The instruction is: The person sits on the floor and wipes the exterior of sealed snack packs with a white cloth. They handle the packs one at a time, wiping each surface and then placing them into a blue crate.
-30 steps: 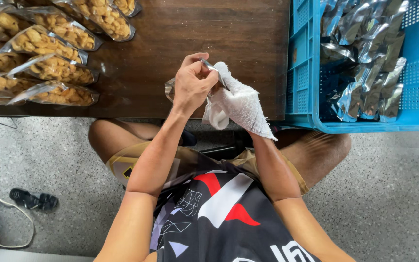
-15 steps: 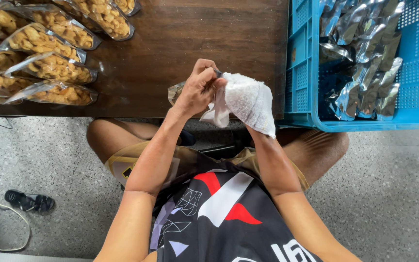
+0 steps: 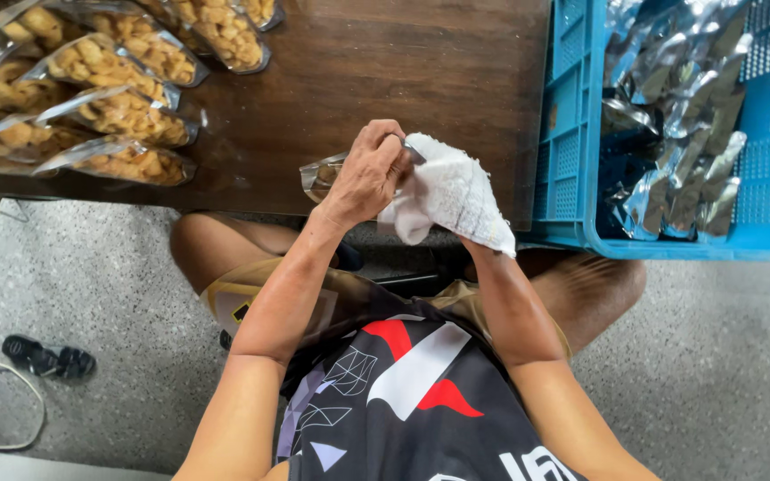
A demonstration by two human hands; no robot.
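Left hand (image 3: 369, 174) grips a clear pouch (image 3: 321, 176); cloth-wrapped right hand (image 3: 446, 191) wipes it, best kept firm and flat.

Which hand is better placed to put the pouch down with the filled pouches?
Probably the left hand: it grips the pouch and is nearer the filled pouches. The right hand is hidden under the white cloth.
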